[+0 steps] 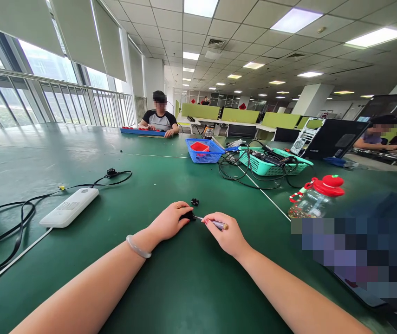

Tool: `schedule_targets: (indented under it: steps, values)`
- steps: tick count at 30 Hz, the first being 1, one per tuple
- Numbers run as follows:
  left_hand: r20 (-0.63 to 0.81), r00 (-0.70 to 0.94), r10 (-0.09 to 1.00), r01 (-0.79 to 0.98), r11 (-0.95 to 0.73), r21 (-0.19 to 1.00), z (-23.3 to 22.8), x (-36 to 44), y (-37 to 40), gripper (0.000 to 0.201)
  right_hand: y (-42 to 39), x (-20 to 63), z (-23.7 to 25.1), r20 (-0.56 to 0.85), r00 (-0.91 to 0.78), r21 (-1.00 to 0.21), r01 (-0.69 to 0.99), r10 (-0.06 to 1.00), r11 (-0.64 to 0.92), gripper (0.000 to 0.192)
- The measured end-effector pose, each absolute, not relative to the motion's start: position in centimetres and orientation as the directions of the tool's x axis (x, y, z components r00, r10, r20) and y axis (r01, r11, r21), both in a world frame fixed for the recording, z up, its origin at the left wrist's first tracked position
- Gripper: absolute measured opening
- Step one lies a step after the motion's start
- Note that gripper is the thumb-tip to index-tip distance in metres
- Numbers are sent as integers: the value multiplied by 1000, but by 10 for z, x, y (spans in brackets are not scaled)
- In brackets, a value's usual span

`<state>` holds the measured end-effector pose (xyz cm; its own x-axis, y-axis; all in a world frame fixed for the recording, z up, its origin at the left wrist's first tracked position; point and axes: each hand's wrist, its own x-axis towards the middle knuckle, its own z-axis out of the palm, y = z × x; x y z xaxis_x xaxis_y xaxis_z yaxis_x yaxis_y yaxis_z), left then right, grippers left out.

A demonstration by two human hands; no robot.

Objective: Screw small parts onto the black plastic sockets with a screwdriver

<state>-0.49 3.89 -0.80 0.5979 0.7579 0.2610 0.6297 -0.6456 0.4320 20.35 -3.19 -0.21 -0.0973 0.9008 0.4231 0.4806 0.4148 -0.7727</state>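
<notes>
On the green tabletop, my left hand (171,220) is closed around a small black part (188,215), mostly hidden under the fingers. My right hand (224,234) grips a screwdriver (218,224) by its purple handle. The thin metal shaft points left, and its tip meets the black part or lies right beside it; I cannot tell which. Just beyond my left fingertips sits another small black piece (194,202), apart from both hands.
A white power bank-like block (70,207) with black cables lies left. Beyond are a blue basket (205,157), a green basket (264,170) of cables and a red-lidded jar (311,202). A person (159,116) sits across the table beside a blue tray (142,132); another person is at right.
</notes>
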Motion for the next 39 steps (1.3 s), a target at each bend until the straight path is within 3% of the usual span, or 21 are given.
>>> schedule_targets:
  steps: [6, 13, 18, 21, 25, 36, 39]
  values:
    - [271, 587, 763, 636, -641, 429, -9, -4, 39, 40, -35, 202, 0, 532, -114, -682, 531, 839, 504, 20]
    - [371, 553, 746, 611, -666, 428, -4, -3, 37, 36, -36, 203, 1, 552, -128, -676, 510, 824, 532, 19]
    - [481, 418, 771, 660, -621, 422, -5, -3, 38, 36, -34, 206, -1, 579, -59, -700, 475, 813, 533, 18]
    - [442, 318, 839, 775, -499, 387, -8, -5, 40, 40, -26, 208, -6, 501, -36, -720, 537, 865, 440, 23]
    - [318, 310, 896, 869, -403, 288, -11, -7, 38, 44, -12, 211, -14, 391, -17, -747, 578, 920, 328, 31]
    - [312, 378, 872, 829, -468, 306, -4, 3, 33, 36, -2, 211, -19, 347, -114, -701, 628, 931, 338, 31]
    - [305, 423, 853, 788, -512, 341, -5, 10, 32, 42, 0, 210, -21, 368, -124, -693, 625, 922, 360, 31]
